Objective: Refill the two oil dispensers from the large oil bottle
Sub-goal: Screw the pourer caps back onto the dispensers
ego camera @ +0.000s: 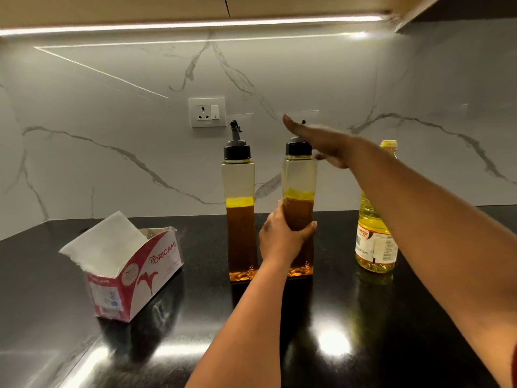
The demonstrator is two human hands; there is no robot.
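Observation:
Two tall clear oil dispensers with black caps stand side by side on the black counter, each about half full of amber oil. The left dispenser [240, 208] stands free, its spout upright. My left hand [282, 236] grips the right dispenser [299, 186] around its middle. My right hand [319, 141] lies flat over that dispenser's black cap with fingers straight, hiding most of the spout. The large oil bottle [375, 242], yellow-capped and holding pale yellow oil, stands at the right, partly behind my right forearm.
An open red-and-white tissue box [131, 270] with a sheet sticking up sits at the left of the counter [349, 345]. A wall socket [207, 112] sits on the marble backsplash behind the dispensers.

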